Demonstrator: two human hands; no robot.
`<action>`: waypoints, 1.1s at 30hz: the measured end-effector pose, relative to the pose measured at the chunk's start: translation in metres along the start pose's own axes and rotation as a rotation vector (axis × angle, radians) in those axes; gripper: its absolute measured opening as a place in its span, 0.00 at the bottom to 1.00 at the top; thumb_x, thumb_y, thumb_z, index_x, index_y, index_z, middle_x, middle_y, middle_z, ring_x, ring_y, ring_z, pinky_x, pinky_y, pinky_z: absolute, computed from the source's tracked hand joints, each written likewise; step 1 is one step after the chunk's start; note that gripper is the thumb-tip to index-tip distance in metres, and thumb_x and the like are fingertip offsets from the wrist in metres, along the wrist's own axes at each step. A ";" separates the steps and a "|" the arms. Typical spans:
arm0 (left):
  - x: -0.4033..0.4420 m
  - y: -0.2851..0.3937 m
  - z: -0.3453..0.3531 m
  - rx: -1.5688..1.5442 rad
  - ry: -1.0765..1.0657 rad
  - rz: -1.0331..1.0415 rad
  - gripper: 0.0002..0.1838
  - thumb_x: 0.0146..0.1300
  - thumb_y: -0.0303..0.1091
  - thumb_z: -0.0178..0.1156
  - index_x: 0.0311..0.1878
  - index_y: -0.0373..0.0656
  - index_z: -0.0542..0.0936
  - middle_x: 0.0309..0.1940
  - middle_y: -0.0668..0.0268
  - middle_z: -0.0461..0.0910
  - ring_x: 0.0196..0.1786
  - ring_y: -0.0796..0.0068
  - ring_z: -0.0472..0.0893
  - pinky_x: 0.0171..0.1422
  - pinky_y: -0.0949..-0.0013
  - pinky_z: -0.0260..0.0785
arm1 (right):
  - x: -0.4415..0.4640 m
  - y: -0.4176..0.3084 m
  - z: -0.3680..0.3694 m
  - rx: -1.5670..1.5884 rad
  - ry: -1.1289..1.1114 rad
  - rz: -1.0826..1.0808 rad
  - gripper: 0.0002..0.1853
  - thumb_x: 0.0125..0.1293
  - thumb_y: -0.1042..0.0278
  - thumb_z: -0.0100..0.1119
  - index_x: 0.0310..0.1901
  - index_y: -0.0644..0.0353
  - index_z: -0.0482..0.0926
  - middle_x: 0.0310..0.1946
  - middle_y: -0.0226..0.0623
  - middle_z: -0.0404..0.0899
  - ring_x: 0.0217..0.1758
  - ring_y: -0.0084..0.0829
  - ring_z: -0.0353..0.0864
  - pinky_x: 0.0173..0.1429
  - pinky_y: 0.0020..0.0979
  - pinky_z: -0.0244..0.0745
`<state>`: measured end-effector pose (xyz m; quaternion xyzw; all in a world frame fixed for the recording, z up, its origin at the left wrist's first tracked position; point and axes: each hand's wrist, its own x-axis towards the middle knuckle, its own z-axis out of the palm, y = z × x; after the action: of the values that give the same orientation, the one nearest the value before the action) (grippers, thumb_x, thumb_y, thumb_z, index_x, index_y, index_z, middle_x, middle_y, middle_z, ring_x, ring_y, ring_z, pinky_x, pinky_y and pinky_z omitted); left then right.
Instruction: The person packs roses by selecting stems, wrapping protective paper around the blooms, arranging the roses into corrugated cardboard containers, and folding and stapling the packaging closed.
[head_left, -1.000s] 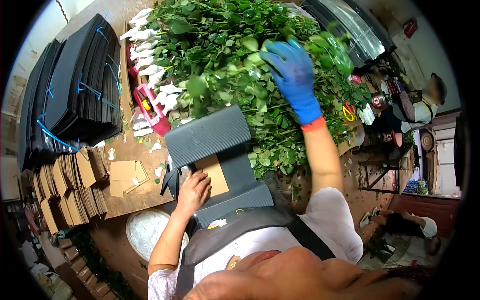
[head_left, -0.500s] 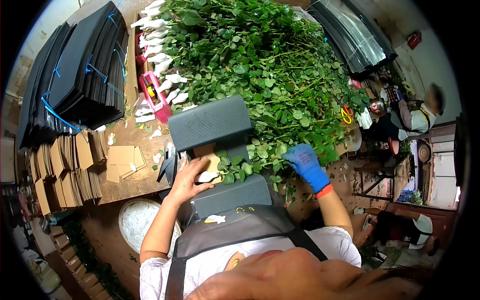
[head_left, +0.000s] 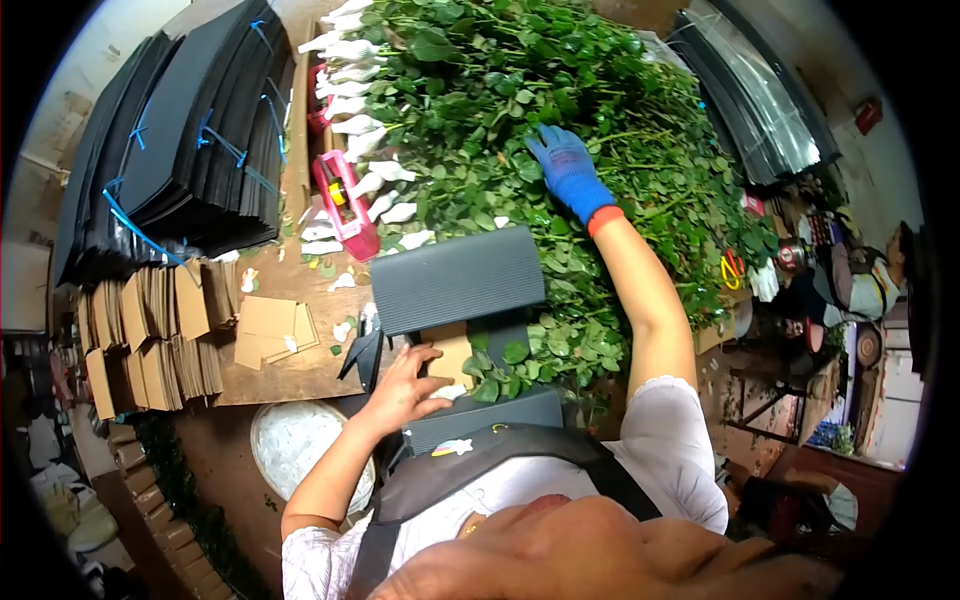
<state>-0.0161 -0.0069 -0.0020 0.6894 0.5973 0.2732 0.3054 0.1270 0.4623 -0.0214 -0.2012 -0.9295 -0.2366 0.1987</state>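
**One leafy stem (head_left: 508, 382) laid in, a whole heap (head_left: 470, 100) loose**

The bare left hand (head_left: 400, 395) has its fingers spread on a brown card (head_left: 452, 350), thumb beside the stem's white-covered head (head_left: 449, 392); it isn't clasping anything. Around them sits a ridged dark wrap (head_left: 455, 285), open at the table's (head_left: 240, 385) near edge. The right hand (head_left: 570, 170), in a blue glove, reaches into the heap towards the far edge; whether it has hold of a stem, I can't tell.

Just the one stem shows on the card; the rest lie loose, and the wrap isn't closed.

Half a second ago, that glove was down near the front edge, beside the leaves; now it's well away over the heap.
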 end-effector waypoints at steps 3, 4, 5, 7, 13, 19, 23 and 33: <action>0.002 -0.001 0.000 0.027 0.003 0.003 0.19 0.57 0.45 0.75 0.50 0.48 0.88 0.61 0.52 0.72 0.70 0.47 0.71 0.78 0.38 0.58 | 0.023 0.011 0.004 0.058 -0.541 0.013 0.14 0.64 0.71 0.57 0.51 0.52 0.84 0.55 0.40 0.82 0.56 0.45 0.81 0.63 0.43 0.76; 0.002 0.000 0.002 0.028 0.008 -0.001 0.19 0.57 0.44 0.74 0.50 0.48 0.88 0.61 0.52 0.73 0.70 0.48 0.71 0.77 0.38 0.59 | 0.038 0.010 -0.020 0.161 -0.541 0.230 0.10 0.64 0.69 0.59 0.45 0.51 0.85 0.51 0.37 0.83 0.56 0.41 0.81 0.63 0.44 0.75; 0.001 0.000 0.002 0.017 0.003 -0.019 0.19 0.57 0.44 0.74 0.50 0.48 0.88 0.61 0.52 0.73 0.69 0.48 0.71 0.78 0.38 0.59 | 0.039 0.014 -0.053 0.199 -0.264 0.198 0.11 0.63 0.69 0.60 0.46 0.49 0.85 0.50 0.36 0.83 0.55 0.40 0.81 0.61 0.44 0.75; 0.003 0.003 0.001 0.009 0.010 -0.029 0.18 0.58 0.44 0.74 0.50 0.48 0.88 0.61 0.53 0.73 0.69 0.49 0.72 0.78 0.38 0.58 | 0.031 0.014 -0.117 0.188 0.060 0.111 0.13 0.61 0.71 0.62 0.47 0.48 0.85 0.49 0.35 0.83 0.52 0.40 0.81 0.58 0.44 0.76; 0.004 0.005 0.000 0.107 0.045 0.026 0.18 0.55 0.42 0.76 0.49 0.48 0.89 0.60 0.51 0.73 0.65 0.46 0.73 0.69 0.47 0.67 | -0.069 -0.006 -0.122 0.162 -0.462 -0.032 0.22 0.59 0.72 0.63 0.55 0.39 0.82 0.55 0.35 0.81 0.59 0.43 0.79 0.68 0.43 0.72; 0.005 0.008 0.002 -0.048 0.085 -0.071 0.17 0.56 0.42 0.76 0.46 0.46 0.87 0.60 0.53 0.74 0.66 0.45 0.73 0.68 0.48 0.69 | -0.071 0.015 -0.095 0.606 -0.429 0.192 0.26 0.68 0.64 0.58 0.69 0.47 0.75 0.71 0.48 0.72 0.73 0.48 0.73 0.76 0.43 0.68; 0.006 0.007 -0.001 -0.001 0.045 -0.012 0.17 0.56 0.43 0.76 0.44 0.44 0.86 0.61 0.53 0.73 0.66 0.45 0.73 0.67 0.50 0.69 | 0.010 -0.020 -0.067 0.383 -0.211 0.291 0.20 0.68 0.61 0.59 0.61 0.48 0.80 0.63 0.42 0.80 0.64 0.46 0.80 0.68 0.42 0.76; 0.002 0.004 0.003 -0.012 0.061 -0.025 0.16 0.55 0.40 0.76 0.43 0.44 0.86 0.61 0.54 0.74 0.68 0.44 0.72 0.70 0.49 0.68 | 0.029 -0.021 -0.097 0.391 0.092 0.163 0.17 0.66 0.64 0.65 0.57 0.43 0.82 0.63 0.28 0.79 0.56 0.40 0.83 0.60 0.37 0.78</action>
<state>-0.0109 -0.0058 -0.0012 0.6714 0.6134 0.2937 0.2945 0.1194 0.4032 0.0635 -0.2224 -0.9284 -0.0436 0.2945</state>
